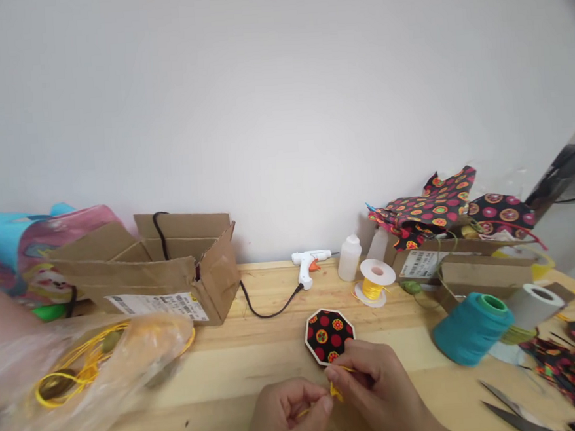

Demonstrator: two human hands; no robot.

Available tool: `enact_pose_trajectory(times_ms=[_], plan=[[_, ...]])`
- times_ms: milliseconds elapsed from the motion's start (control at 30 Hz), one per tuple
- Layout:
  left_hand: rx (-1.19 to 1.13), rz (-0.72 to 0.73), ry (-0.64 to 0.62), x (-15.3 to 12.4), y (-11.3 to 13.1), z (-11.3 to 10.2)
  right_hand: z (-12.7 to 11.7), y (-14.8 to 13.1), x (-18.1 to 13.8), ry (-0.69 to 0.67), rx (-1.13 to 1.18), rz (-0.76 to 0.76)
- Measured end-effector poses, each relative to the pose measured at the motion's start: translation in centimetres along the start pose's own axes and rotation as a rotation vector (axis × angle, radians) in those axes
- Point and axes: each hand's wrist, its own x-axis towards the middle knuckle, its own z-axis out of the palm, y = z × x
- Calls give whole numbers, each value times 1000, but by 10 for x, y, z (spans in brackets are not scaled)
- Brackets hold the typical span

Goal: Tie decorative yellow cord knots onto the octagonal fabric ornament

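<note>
Both my hands meet low in the middle of the head view, over the wooden table. My left hand (292,413) pinches a thin yellow cord (336,392) between thumb and forefinger. From the other side my right hand (379,385) pinches the same cord, which looks bunched or knotted between the fingertips. Just beyond my fingers lies an octagonal piece (325,334) with a pale rim and dark fabric patterned in red and orange circles. My right hand overlaps its lower edge in view; whether they touch I cannot tell.
An open cardboard box (217,273) and a plastic bag of yellow cord (144,350) stand left. Behind are a white glue gun (307,266), a bottle (349,258) and a yellow cord spool (377,271). Right are a teal thread cone (470,331), scissors (512,410) and patterned fabric (569,373).
</note>
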Motion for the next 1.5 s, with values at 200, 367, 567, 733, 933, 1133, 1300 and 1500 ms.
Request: enact_pose_trajectory(times_ms=[200,367,567,733,933,1133,1300,1500], plan=[[-39,8,16,0,2,1,-1,0,-2,17,11,30],[-121,-11,36,-3,0,0,-4,-3,-2,31,26,4],[-89,12,70,-4,-3,0,-5,-3,-3,15,-5,21],[-65,-5,50,-4,1,1,-6,-3,-3,17,-32,14],[-90,5,38,-5,3,2,-6,-3,0,33,-36,19],[-132,23,53,-3,5,4,-9,-4,0,18,109,135],[-98,37,129,-4,8,9,-7,-5,3,-63,416,380],[-62,116,173,-8,27,10,-17,-6,5,-182,935,576]])
